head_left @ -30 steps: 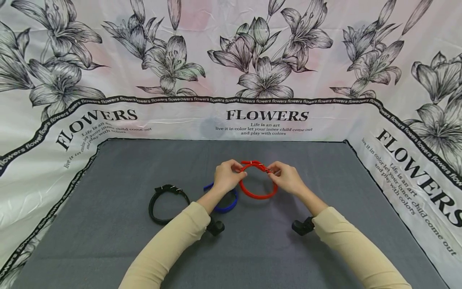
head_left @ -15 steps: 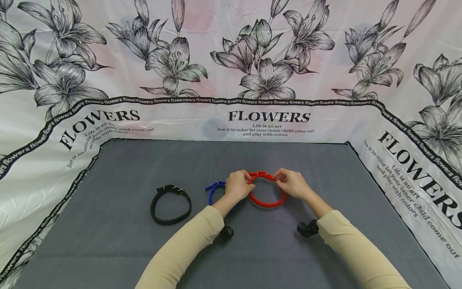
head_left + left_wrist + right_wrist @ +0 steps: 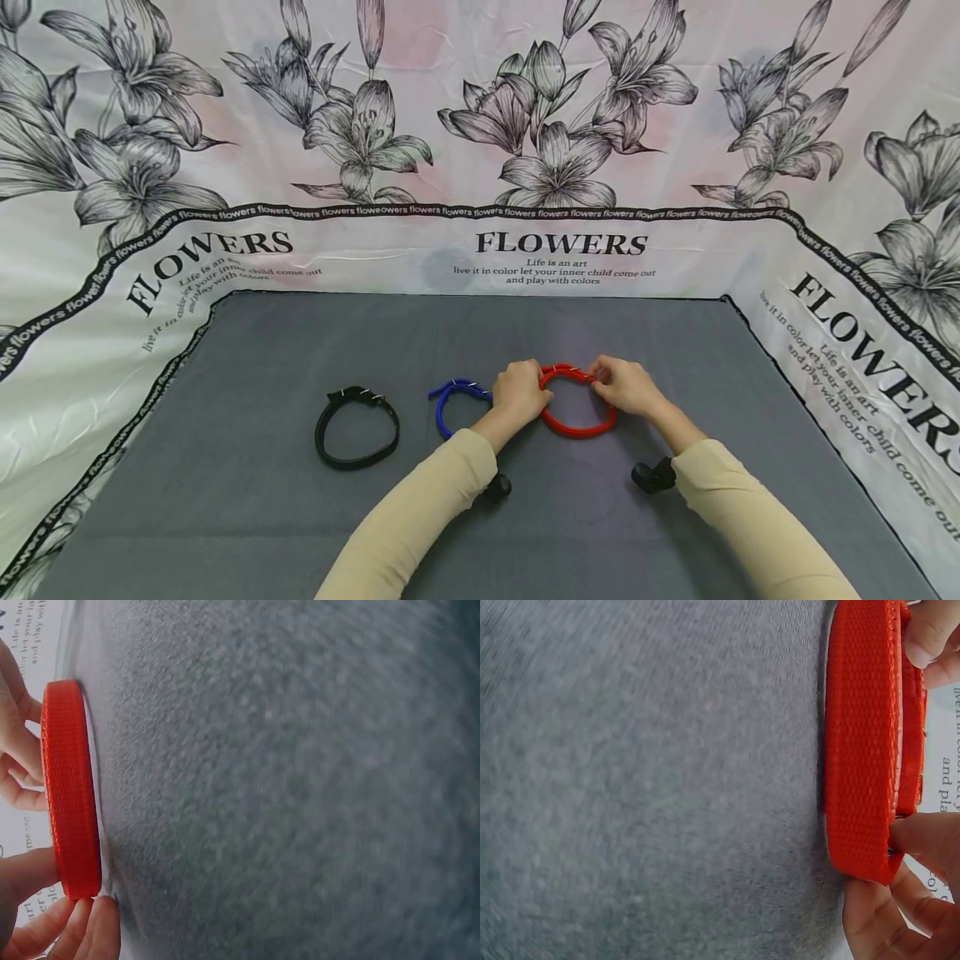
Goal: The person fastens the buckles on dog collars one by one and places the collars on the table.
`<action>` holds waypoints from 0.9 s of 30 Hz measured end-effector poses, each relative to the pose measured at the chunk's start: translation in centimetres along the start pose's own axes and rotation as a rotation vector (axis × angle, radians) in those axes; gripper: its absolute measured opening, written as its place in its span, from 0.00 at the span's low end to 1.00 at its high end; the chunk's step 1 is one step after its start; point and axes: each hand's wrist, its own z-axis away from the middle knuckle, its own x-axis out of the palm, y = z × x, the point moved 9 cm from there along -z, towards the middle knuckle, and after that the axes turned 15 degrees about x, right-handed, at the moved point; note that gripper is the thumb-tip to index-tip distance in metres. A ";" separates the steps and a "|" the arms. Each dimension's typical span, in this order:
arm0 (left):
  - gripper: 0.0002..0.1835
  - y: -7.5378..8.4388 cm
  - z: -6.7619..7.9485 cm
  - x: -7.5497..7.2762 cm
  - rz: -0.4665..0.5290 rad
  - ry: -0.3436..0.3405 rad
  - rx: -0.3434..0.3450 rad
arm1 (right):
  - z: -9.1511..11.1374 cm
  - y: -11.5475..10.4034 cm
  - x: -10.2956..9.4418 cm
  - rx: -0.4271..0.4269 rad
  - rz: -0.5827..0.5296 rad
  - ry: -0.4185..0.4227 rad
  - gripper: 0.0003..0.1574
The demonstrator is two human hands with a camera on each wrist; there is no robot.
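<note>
A red woven-strap collar [image 3: 578, 433], buckled into a ring with metal fittings along its far side, stands on edge at the grey cloth, right of centre. My left hand [image 3: 519, 392] pinches its left side between thumb and fingers, and my right hand [image 3: 626, 385] pinches the right side near the buckle. In the left wrist view the collar's outer band [image 3: 71, 787] shows plain webbing. The right wrist view shows a bit of metal by my right thumb [image 3: 922, 834]. Just left of my left hand lies a blue collar [image 3: 442, 417], partly covered by that hand.
A black buckled collar [image 3: 320, 433] lies farther left, also formed into a ring. Grey cloth [image 3: 225, 500] covers the work surface. Behind and at the sides rises a white flower-printed cloth [image 3: 405, 250] with black lettering.
Both hands have carried the red collar to the right and a little nearer to me. More of the blue collar's left part shows now. The black collar has stayed in place.
</note>
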 end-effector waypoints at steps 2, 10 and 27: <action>0.11 0.0 0.0 0.2 -0.021 -0.011 -0.007 | 0.0 0.0 0.0 0.006 0.003 -0.002 0.08; 0.13 -0.1 -0.1 0.3 -0.049 -0.050 0.009 | 0.0 0.1 0.3 0.023 0.018 -0.029 0.08; 0.17 -2.2 0.2 -4.4 -0.064 -0.137 0.132 | -0.1 -3.3 -2.2 -0.057 0.108 0.050 0.11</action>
